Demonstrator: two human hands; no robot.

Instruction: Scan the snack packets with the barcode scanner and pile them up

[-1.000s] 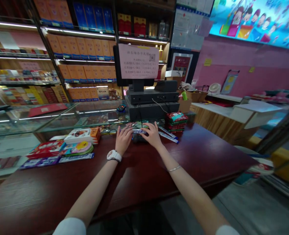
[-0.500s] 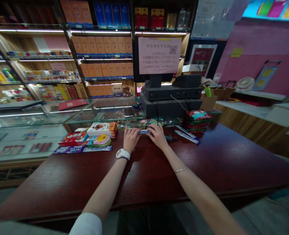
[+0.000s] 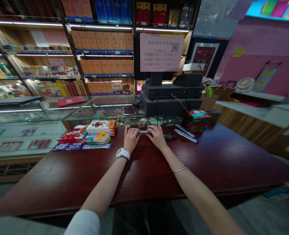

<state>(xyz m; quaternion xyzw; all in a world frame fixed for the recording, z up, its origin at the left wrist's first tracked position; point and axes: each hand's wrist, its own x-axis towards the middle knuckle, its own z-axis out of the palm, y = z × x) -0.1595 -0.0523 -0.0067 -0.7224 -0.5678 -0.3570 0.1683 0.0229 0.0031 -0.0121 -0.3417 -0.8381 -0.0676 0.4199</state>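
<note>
While the left hand (image 3: 131, 140) and right hand (image 3: 157, 137) rest curled on the dark-red wooden counter (image 3: 61, 182), fingertips touch both ends of a blue-wrapped bar (image 3: 143, 132) between them, grip unclear; a black till (image 3: 171, 98) and stacked red packets (image 3: 196, 119) stand beyond, and the hands barely differ from the earlier frame.

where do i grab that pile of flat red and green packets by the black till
Grip the pile of flat red-and-green packets at its near edge, pinching top and bottom together, coming from the near side with the right hand, which is closest. The packets lie flat and loose, so a full pinch should keep them together, and the black register unit stands behind them.
</note>
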